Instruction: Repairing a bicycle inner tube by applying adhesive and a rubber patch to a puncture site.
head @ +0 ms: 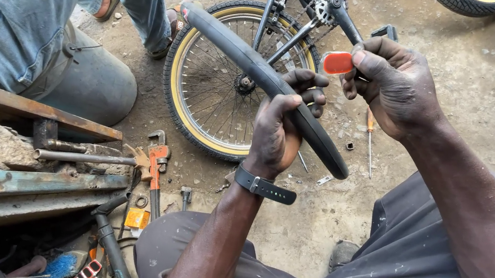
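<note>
Left hand (277, 130) clamped around a black inner tube (257, 67), gripping it near its lower end; the tube runs up and away to the left, over the wheel below. Right hand (395, 82) pinches a small orange-red patch (337, 62) between thumb and fingertips, just right of the left hand's fingers and close above the tube, not touching it.

Progress, as judged: patch is out and held ready, tube is held steady, but the patch is not yet on the rubber. Whether its backing is off, or the spot prepared, cannot be told.

Ground: bare, dusty concrete with grit. Beyond the hands lies a small bicycle wheel (230, 79) with yellow rim, frame and sprocket above it. Under the right hand, a screwdriver (370, 139) on the floor. Left of the left wrist, an orange-handled pipe wrench (157, 165), rusted metal bars (28, 107) and oddments. Another person in denim (16, 6) sits far left. Open workshop yard.
</note>
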